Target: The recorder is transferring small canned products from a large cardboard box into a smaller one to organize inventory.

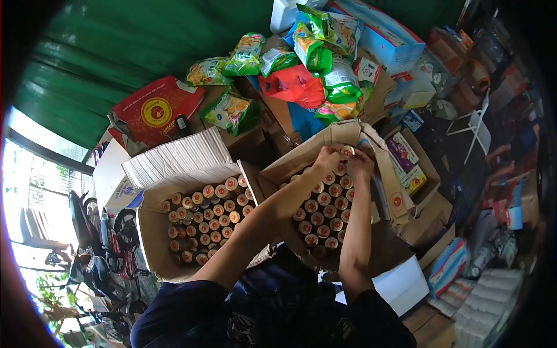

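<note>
Over the far end of the right cardboard box (pixel 304 152), both hands meet at one round-topped container (pixel 348 151) with a gold rim and a red mark. My left hand (pixel 329 157) has its fingers closed at the container's left side. My right hand (pixel 361 164) grips it from the right. Beneath and nearer me, rows of similar containers (pixel 323 199) stand upright in this box, partly hidden by my forearms. The left cardboard box (pixel 145 235), its flap raised, holds many more such containers (pixel 203 227). Whether the tops are lids or bases cannot be told.
Green snack bags (pixel 246 54) and a red plastic bag (pixel 293 87) lie on cartons beyond the boxes. A red carton (pixel 152 111) lies at the far left. A small box of colourful packs (pixel 404 152) adjoins the right box. Motorbikes (pixel 104 243) stand at left, a white folding chair (pixel 476 126) at right.
</note>
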Available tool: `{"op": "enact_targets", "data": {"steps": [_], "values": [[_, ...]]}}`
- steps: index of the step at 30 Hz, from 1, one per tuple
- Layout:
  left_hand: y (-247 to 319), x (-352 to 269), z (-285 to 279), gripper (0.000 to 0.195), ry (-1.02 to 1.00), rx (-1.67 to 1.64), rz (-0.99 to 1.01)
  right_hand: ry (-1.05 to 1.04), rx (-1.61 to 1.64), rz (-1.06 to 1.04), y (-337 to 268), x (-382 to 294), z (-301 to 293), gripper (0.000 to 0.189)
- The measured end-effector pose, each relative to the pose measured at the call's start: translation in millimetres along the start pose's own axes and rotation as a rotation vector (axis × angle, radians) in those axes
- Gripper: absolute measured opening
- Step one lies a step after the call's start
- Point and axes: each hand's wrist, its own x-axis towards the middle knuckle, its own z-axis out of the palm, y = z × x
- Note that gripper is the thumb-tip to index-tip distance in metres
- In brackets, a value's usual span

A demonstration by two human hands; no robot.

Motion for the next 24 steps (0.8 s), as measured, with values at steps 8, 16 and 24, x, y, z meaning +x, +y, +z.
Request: {"op": "enact_targets", "data": {"steps": [8, 16, 24], "values": [[-37.0, 23.5, -0.7, 0.019, -0.12, 0.246, 0.103, -0.043, -0.125, -0.006, 29.7, 29.3, -2.6, 0.021], [-33.5, 7.9, 11.9, 0.05, -0.042, 0.734, 0.172, -0.065, -0.379, 0.039, 29.1, 50.5, 0.0, 0.03], [35.1, -74.2, -21.8, 0.042, -0.369, 0.884, 0.345, -0.077, -0.526, -0.244, 36.1, 22.5, -7.0, 0.051]]}}
